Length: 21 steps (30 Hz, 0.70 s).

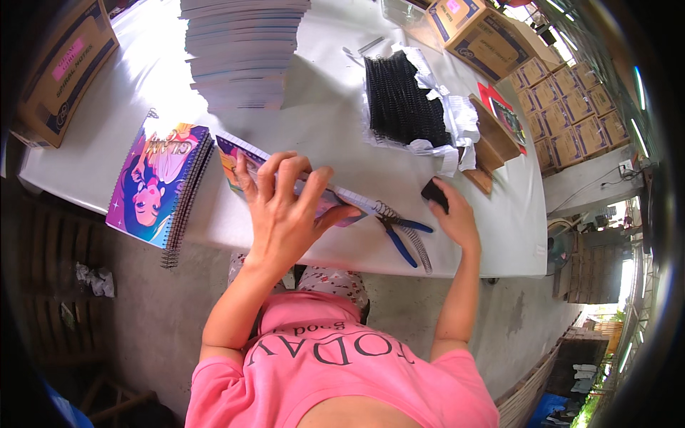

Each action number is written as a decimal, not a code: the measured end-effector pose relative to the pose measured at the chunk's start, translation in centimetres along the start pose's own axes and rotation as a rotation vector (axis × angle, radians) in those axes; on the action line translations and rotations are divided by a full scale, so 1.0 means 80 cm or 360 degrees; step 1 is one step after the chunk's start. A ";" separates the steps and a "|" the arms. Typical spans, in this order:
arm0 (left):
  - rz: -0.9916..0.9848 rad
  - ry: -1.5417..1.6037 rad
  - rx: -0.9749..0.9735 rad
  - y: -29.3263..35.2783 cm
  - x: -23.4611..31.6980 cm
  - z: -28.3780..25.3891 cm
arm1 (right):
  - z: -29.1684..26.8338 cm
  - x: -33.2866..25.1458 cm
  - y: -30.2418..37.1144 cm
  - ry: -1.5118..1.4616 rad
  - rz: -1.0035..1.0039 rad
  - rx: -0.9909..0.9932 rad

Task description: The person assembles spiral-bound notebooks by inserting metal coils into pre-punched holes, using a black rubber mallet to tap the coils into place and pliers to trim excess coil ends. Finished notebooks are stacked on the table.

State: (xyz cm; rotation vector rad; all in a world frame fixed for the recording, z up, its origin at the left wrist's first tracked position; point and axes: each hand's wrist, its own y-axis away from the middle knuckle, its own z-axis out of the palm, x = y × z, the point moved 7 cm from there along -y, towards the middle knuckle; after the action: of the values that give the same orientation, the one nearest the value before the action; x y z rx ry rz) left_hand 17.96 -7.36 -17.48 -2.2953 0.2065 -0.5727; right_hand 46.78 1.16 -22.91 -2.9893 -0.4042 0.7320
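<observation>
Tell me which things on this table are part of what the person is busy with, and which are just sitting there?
In use:
- left hand pressing on a notebook
- wire spiral at that notebook's end
- blue-handled pliers
- right hand on a small black object

Lying about:
- finished spiral notebooks
- tall stack of pads
- bundle of black spirals
- cardboard boxes

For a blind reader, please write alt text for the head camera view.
The left hand presses a colourful notebook on a white table while the right hand holds a small black object; blue-handled pliers lie between them.
</observation>
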 end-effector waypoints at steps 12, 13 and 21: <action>-0.0070 0.0236 -0.0085 -0.002 -0.002 -0.006 | -0.028 -0.082 -0.013 -0.2379 -0.0229 0.0285; -0.0064 0.0224 -0.0075 -0.003 -0.002 -0.008 | -0.025 -0.110 -0.017 -0.2535 -0.0409 0.0247; -0.0064 0.0315 -0.0032 0.001 -0.006 -0.003 | -0.004 -0.169 -0.022 -0.2630 -0.1344 -0.0348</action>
State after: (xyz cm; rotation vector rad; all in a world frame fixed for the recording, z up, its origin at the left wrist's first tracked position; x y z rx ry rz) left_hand 17.43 -7.45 -17.56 -2.2660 0.2627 -0.8231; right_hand 34.91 -0.64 -16.40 -1.1946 -1.5398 2.6812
